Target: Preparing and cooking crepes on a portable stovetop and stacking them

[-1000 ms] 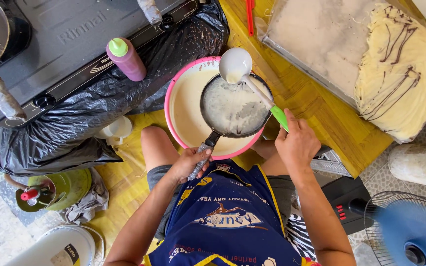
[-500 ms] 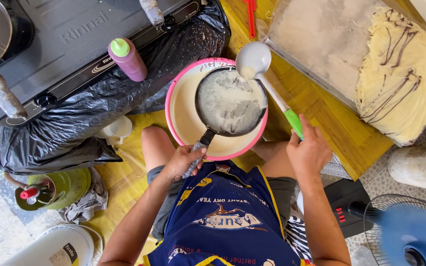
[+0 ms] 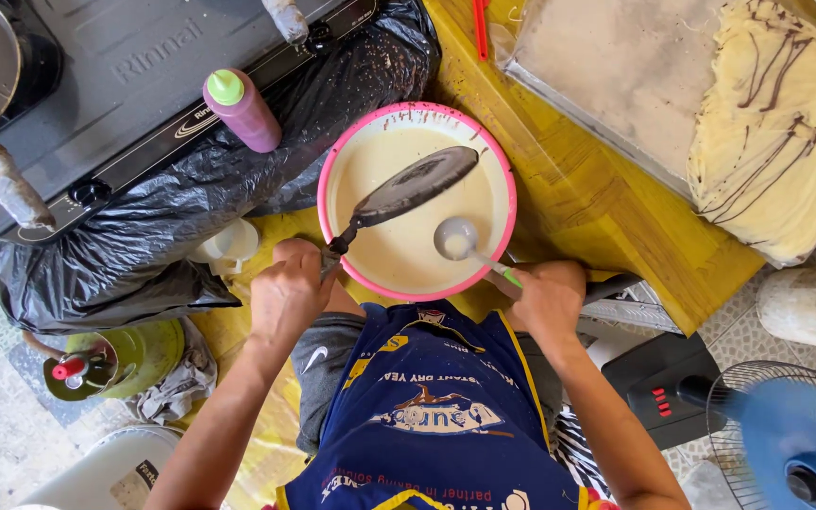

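Closest to the person's lap, at the near edge of the yellow wooden desk [image 3: 616, 208], the left hand [image 3: 290, 293] is closing fully around the handle of a small dark pan [image 3: 417, 184], tilting it steeply over the pink-rimmed bowl [image 3: 328, 161], probably so that any run-off is falling back into the pale batter [image 3: 399, 246] rather than onto the desk. The right hand [image 3: 550, 297] is wrapping tight around the green-tipped handle of a ladle [image 3: 455, 238], whose cup is sitting low in the batter at the bowl's near right side, just beside the pan but not touching it.

Farther out, a black plastic sheet [image 3: 144, 246] is covering the desk's left part under the grey gas stove [image 3: 144, 76], likely guarding against spills. A pink squeeze bottle [image 3: 243, 111] with a green cap is standing on it, close to the bowl. Toward the far right corner, a tray [image 3: 616, 76] is carrying thin crepes [image 3: 776, 142] streaked with brown. On the floor, a blue fan [image 3: 786, 434] is crowding the right elbow.
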